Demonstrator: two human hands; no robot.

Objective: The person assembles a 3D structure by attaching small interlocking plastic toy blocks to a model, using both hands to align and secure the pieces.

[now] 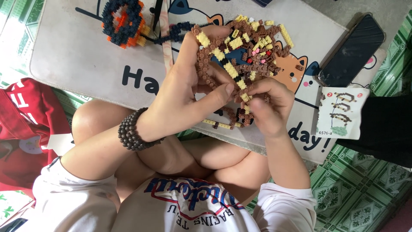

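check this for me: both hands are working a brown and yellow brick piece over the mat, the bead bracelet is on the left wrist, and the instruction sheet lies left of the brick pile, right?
Not quite. In the head view the instruction sheet lies right of the brick pile, below the phone. The rest holds: left hand and right hand work the brick piece, bracelet on the left wrist.

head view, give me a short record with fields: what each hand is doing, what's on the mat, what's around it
left hand: left hand grips a brown and yellow brick model, thumb pressed toward its lower end
right hand: right hand pinches small bricks at the model's lower end
wrist: dark bead bracelet on the left wrist
mat: printed cat mat holds a loose brick pile and a navy and orange brick piece
right of pile: dark phone, instruction sheet
floor: green patterned tiles
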